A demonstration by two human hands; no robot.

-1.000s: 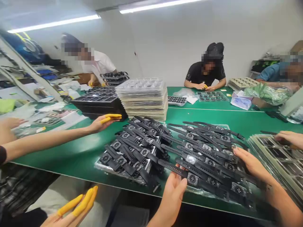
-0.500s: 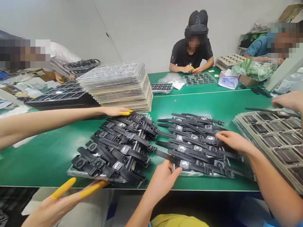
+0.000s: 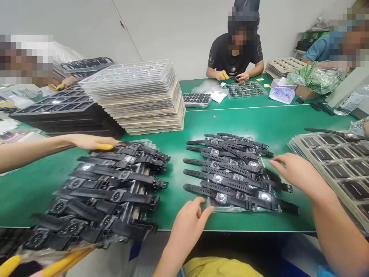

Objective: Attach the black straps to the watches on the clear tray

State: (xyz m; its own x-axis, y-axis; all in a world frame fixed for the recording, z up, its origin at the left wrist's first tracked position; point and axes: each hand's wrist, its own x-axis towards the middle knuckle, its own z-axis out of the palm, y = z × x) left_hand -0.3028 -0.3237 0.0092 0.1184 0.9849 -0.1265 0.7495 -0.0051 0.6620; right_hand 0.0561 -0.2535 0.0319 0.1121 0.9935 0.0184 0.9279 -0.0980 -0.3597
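Note:
A clear tray loaded with several black strapped watches [image 3: 230, 177] lies on the green table [image 3: 230, 123] in front of me. My left hand [image 3: 188, 221] is open at the tray's near left corner, fingertips touching its edge. My right hand [image 3: 298, 173] is open at the tray's right side, fingers spread by the strap ends. To the left, a second batch of watches on a tray [image 3: 109, 188] juts over the table's front edge. A co-worker's hand with yellow finger cots [image 3: 95, 143] grips its far end, and their other hand [image 3: 43, 265] is under its near end.
A tall stack of clear trays [image 3: 141, 96] stands behind the left batch, with black trays [image 3: 57, 115] beside it. A stack of trays holding dark screens [image 3: 340, 169] lies at the right. Other people work on the far side, among trays, bags and boxes.
The co-worker has dragged the left batch leftwards and over the front edge, opening a gap between the two batches. My left hand has let go of the right tray's edge.

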